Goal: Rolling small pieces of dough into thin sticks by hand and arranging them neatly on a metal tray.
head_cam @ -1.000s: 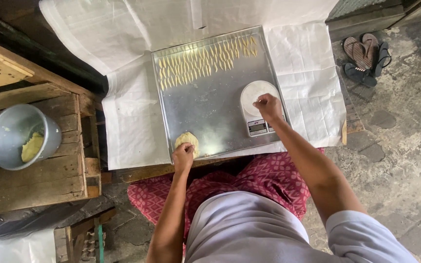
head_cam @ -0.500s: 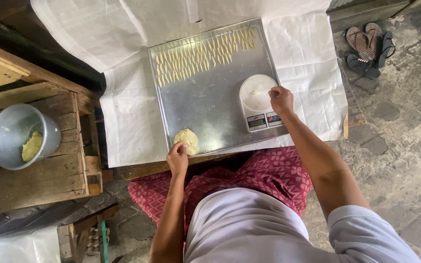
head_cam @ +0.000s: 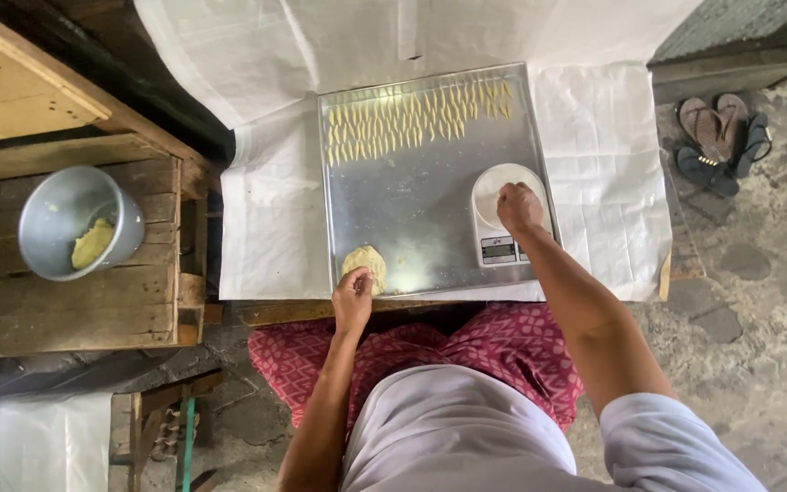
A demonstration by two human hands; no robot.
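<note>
A square metal tray (head_cam: 421, 210) lies on white paper in front of me. My left hand (head_cam: 353, 296) rests at the tray's near edge, fingers touching a flattened lump of yellow dough (head_cam: 365, 263). My right hand (head_cam: 518, 206) sits with curled fingers on the round white plate of a small kitchen scale (head_cam: 501, 219) at the tray's right side; whether it holds a bit of dough cannot be seen. Rows of several small shaped dough pieces (head_cam: 416, 118) line the tray's far edge.
A wooden crate (head_cam: 66, 273) on the left holds a grey metal bowl (head_cam: 75, 232) with more yellow dough. White paper (head_cam: 612, 182) covers the low table. Sandals (head_cam: 717, 137) lie on the stone floor at the right. My red patterned lap is below.
My right hand has stayed over the scale's plate, shifting slightly. The left hand stays at the dough lump. The camera view has shifted a little.
</note>
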